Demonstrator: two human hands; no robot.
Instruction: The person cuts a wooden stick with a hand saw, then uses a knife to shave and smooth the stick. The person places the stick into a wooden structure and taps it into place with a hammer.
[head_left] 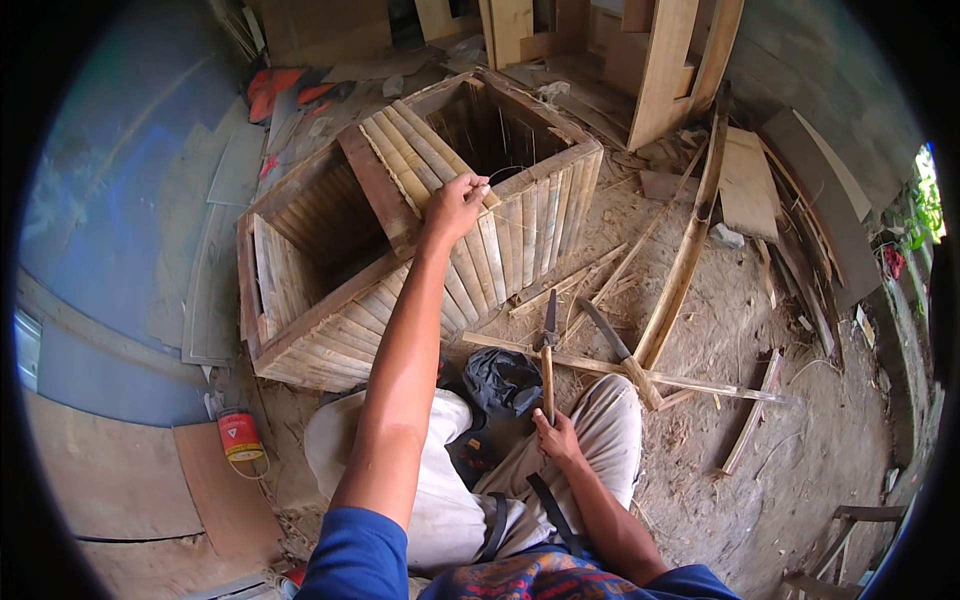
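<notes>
In front of me stands a long wooden box frame [372, 262], its sides clad in upright bamboo strips and its top partly open. Several bamboo strips [412, 150] lie side by side across the middle of that top. My left hand [458, 208] reaches out to their near ends, fingers closed around the end of one strip at the frame's edge. Resting by my right knee, my right hand [557, 437] grips a knife [548, 365] by its long wooden handle, the dark blade pointing away from me. What lies under the left fingers is partly hidden.
A second, larger knife [622, 352] lies on the dirt floor across thin bamboo strips [690, 383]. A long split bamboo pole [685, 265] stretches away on the right. A black plastic bag [500, 380] sits by my legs, a red can [240, 437] at left. Boards [662, 75] lean behind.
</notes>
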